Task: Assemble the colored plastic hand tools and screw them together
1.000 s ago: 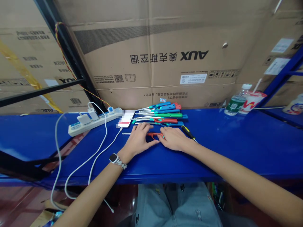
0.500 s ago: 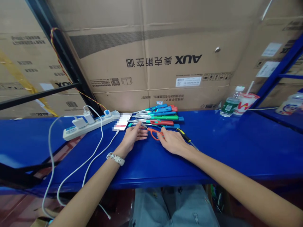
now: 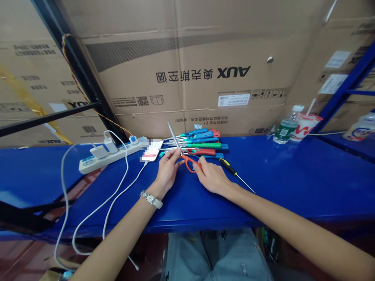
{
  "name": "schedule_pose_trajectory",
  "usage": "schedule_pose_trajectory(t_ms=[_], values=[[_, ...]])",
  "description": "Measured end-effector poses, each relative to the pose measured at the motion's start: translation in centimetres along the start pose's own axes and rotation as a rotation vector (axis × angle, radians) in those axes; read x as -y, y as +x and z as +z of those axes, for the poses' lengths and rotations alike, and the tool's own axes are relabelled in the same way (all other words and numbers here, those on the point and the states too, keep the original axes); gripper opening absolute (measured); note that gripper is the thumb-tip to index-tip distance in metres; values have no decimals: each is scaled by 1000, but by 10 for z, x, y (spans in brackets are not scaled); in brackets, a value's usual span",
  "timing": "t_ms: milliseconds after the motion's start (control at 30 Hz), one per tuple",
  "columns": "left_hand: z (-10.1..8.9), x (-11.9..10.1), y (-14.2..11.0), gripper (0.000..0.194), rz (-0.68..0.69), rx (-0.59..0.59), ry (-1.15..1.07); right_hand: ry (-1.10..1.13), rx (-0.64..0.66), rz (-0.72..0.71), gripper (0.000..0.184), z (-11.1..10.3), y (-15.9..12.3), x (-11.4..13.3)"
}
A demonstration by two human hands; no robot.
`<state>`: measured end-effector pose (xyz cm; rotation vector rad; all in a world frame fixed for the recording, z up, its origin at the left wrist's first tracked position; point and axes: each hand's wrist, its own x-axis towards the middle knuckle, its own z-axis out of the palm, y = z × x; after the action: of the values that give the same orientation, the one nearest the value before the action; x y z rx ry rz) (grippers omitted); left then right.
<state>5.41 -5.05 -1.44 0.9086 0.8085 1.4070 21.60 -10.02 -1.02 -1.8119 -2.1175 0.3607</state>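
An orange long-nosed lighter (image 3: 190,159) is held above the blue table, its metal tube slanting up and to the left. My right hand (image 3: 213,176) is closed around the handle and hides its rear part. With thumb and fingers, my left hand (image 3: 168,170) pinches the lighter where the tube meets the orange body. Just behind my hands lies a pile of similar lighters (image 3: 205,145) in blue, green and red, with their metal tubes mostly pointing left. A black and yellow screwdriver (image 3: 228,166) rests on the table, to the right of my right hand.
Left of the pile are a white card-like item (image 3: 155,150) and a white power strip (image 3: 115,157) with plugs and trailing cables. A water bottle (image 3: 283,130) and a red and white cup (image 3: 306,127) stand at the right. Large cardboard boxes (image 3: 199,47) wall off the back.
My left hand has moved right and closed on the lighter near the tube's base. The metal tube now points more steeply upward. My right hand keeps its hold on the handle.
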Motion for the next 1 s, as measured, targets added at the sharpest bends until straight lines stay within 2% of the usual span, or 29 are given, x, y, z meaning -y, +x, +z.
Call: schedule_pose_trajectory(t_ms=[200, 300, 400, 600, 733, 867, 1000], values=[[24, 2, 3, 8, -13, -21, -184, 162, -5, 36, 28, 2, -1, 4], [34, 3, 4, 8, -7, -42, -241, 212, -18, 49, 28, 3, -2, 4], [39, 2, 4, 12, 17, 13, -226, 251, -35, 53, 27, 2, -1, 4], [40, 1, 2, 10, 62, 30, -180, 240, -58, 55, 26, 1, -1, 4], [37, 4, 0, 19, 111, 62, -117, 243, -54, 69, 27, 2, 0, 3], [36, 6, -2, 24, 58, 80, -122, 265, -65, 68, 25, 5, 0, 3], [37, 5, -4, 17, 17, 98, -181, 275, -100, 36, 22, 8, 0, 3]])
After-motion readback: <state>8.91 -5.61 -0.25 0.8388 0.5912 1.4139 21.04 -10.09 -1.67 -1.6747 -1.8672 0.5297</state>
